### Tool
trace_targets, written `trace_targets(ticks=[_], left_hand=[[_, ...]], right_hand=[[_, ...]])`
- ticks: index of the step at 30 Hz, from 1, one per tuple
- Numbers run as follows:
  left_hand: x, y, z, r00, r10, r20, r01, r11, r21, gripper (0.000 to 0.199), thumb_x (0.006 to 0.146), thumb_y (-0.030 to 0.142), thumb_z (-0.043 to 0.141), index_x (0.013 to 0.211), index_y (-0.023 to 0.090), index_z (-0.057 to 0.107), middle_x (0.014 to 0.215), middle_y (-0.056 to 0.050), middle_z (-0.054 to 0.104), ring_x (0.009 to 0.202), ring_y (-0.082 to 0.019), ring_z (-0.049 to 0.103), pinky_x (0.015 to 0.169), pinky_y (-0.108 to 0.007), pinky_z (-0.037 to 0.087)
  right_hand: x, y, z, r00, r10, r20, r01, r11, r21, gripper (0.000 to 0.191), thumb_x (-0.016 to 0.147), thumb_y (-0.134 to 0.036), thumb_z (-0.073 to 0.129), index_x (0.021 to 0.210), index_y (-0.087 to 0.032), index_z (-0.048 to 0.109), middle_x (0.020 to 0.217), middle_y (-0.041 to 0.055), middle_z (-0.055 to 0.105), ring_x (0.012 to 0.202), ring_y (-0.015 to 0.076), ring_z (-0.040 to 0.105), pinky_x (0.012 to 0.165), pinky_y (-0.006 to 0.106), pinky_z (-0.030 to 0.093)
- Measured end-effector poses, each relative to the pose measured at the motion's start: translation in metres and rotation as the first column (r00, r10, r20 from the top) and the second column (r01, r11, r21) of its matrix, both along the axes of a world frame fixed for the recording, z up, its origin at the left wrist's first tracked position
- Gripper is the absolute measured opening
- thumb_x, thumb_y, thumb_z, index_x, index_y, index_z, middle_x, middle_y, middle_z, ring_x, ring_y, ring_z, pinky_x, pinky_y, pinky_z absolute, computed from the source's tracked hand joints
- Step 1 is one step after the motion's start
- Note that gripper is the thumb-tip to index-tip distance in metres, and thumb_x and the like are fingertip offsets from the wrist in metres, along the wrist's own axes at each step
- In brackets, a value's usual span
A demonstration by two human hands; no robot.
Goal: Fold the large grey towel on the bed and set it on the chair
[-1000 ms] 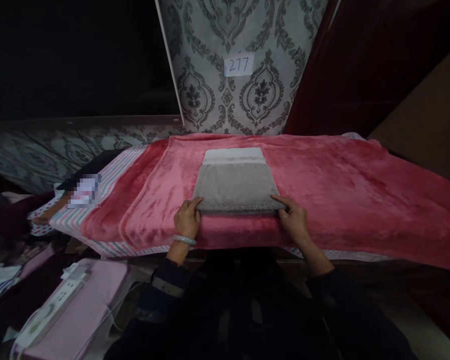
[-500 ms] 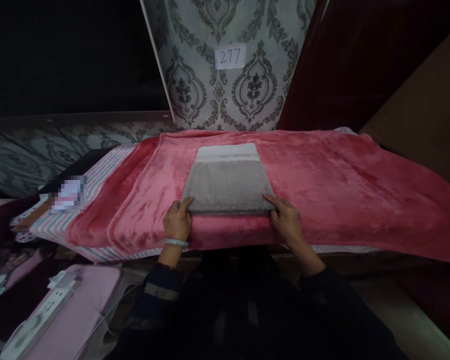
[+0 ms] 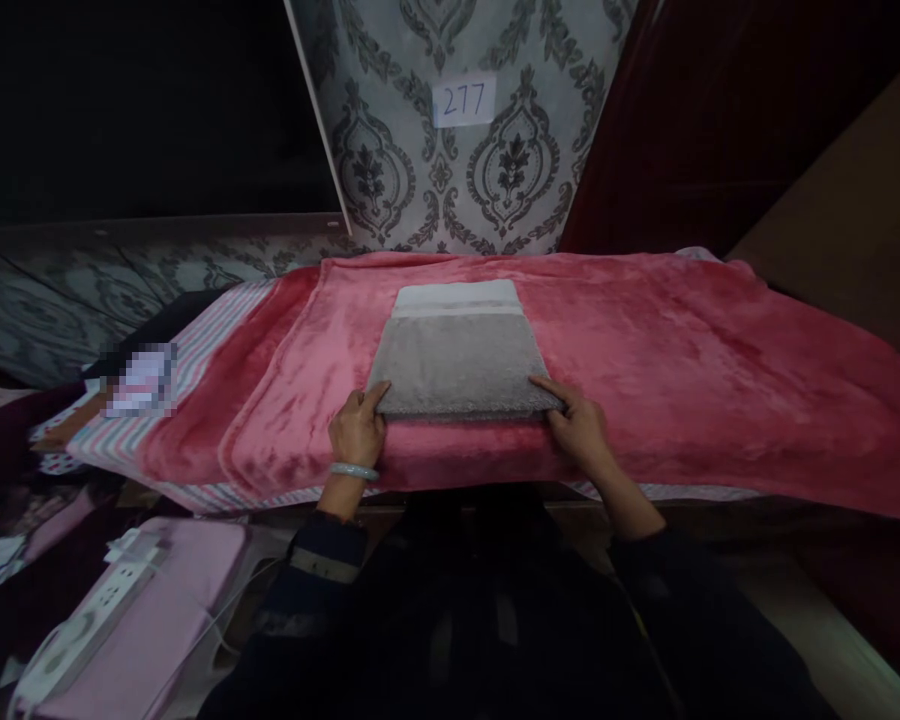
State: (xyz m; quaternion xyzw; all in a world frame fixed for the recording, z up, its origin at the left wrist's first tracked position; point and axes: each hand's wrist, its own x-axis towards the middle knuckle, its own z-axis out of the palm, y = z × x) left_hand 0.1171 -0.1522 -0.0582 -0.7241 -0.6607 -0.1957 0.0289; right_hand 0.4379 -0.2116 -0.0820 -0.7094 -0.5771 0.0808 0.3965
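Note:
A folded grey towel [image 3: 457, 358] with a white band along its far end lies flat on a pink plush blanket [image 3: 645, 370]. My left hand [image 3: 358, 428], with a pale bangle at the wrist, pinches the towel's near left corner, thumb on top. At the near right corner my right hand [image 3: 579, 425] grips the towel the same way, its index finger stretched over the top. The fingers under the towel's edge are hidden from view.
A striped cloth [image 3: 217, 318] shows beneath the blanket at the left. A pink stool [image 3: 187, 590] carries a white power strip [image 3: 105, 610] with cables at lower left. Behind are a dark screen [image 3: 142, 110] and a wall paper marked 277 [image 3: 463, 99].
The view has tilted slightly, so the scene sits a little higher. Both hands keep hold of the near corners, and the towel stays almost where it was.

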Motion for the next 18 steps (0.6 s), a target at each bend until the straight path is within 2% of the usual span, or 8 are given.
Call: trace_targets(ticks=[2,5,7,10,14,16,18], left_hand=[[-0.002,-0.004,-0.001,0.999,-0.039,0.019,0.038,0.998,0.054,0.056,0.083,0.009,0.05,0.134,0.026,0.065,0.099,-0.008,0.062,0.087,-0.023,0.062,0.076,-0.035,0.05],[0.0,-0.014,0.001,0.984,-0.178,0.003,0.172,0.957,0.232,0.051,0.079,0.016,0.059,0.129,0.021,0.066,0.122,-0.013,0.06,0.113,-0.031,0.055,0.094,-0.045,0.047],[0.009,-0.02,0.004,0.934,-0.35,-0.076,0.357,0.888,0.291,0.048,0.08,0.023,0.063,0.128,0.023,0.065,0.134,-0.013,0.057,0.127,-0.035,0.047,0.104,-0.052,0.039],[0.029,-0.019,0.01,0.819,-0.541,-0.189,0.573,0.781,0.249,0.042,0.091,0.03,0.059,0.132,0.023,0.062,0.136,-0.013,0.058,0.126,-0.033,0.048,0.104,-0.052,0.038],[0.045,-0.001,0.017,0.695,-0.641,-0.326,0.706,0.695,0.138,0.038,0.095,0.028,0.056,0.132,0.02,0.06,0.124,-0.015,0.063,0.108,-0.029,0.055,0.086,-0.043,0.046],[0.046,0.008,0.018,0.631,-0.674,-0.383,0.755,0.647,0.104,0.033,0.097,0.026,0.053,0.128,0.02,0.062,0.116,-0.012,0.065,0.101,-0.027,0.056,0.081,-0.04,0.046],[0.044,0.014,0.018,0.61,-0.678,-0.411,0.773,0.623,0.119,0.03,0.099,0.026,0.05,0.125,0.02,0.064,0.11,-0.011,0.066,0.097,-0.026,0.056,0.079,-0.039,0.046]], right_hand=[[0.001,-0.001,-0.003,0.999,-0.015,-0.031,0.015,1.0,0.006,0.06,0.075,-0.017,0.049,0.131,-0.027,0.068,0.106,0.0039,0.076,0.06,0.0178,0.058,0.065,0.033,0.05],[0.002,-0.002,-0.008,0.992,-0.033,-0.119,0.036,0.999,0.021,0.061,0.076,-0.024,0.051,0.136,-0.022,0.064,0.082,0.0034,0.073,0.053,0.0168,0.051,0.058,0.031,0.046],[0.002,-0.001,-0.01,0.979,-0.031,-0.202,0.039,0.999,0.033,0.064,0.076,-0.028,0.053,0.138,-0.017,0.061,0.07,0.0011,0.067,0.05,0.0158,0.047,0.055,0.029,0.043],[-0.001,-0.001,-0.009,0.93,0.008,-0.368,0.022,0.997,0.077,0.068,0.074,-0.031,0.056,0.139,-0.014,0.057,0.071,0.0012,0.067,0.053,0.0151,0.05,0.054,0.028,0.044],[-0.01,-0.007,-0.002,0.77,0.053,-0.635,0.029,0.992,0.119,0.068,0.071,-0.033,0.066,0.136,-0.016,0.056,0.072,0.0002,0.067,0.061,0.0176,0.06,0.057,0.029,0.052],[-0.017,-0.012,0.0,0.636,0.05,-0.77,0.049,0.993,0.106,0.059,0.068,-0.034,0.071,0.124,-0.02,0.059,0.071,-0.0018,0.066,0.063,0.018,0.064,0.058,0.03,0.056],[-0.024,-0.017,0.0,0.483,0.057,-0.874,0.036,0.996,0.085,0.043,0.066,-0.034,0.073,0.106,-0.023,0.06,0.077,-0.0022,0.067,0.067,0.0182,0.067,0.061,0.032,0.06]])
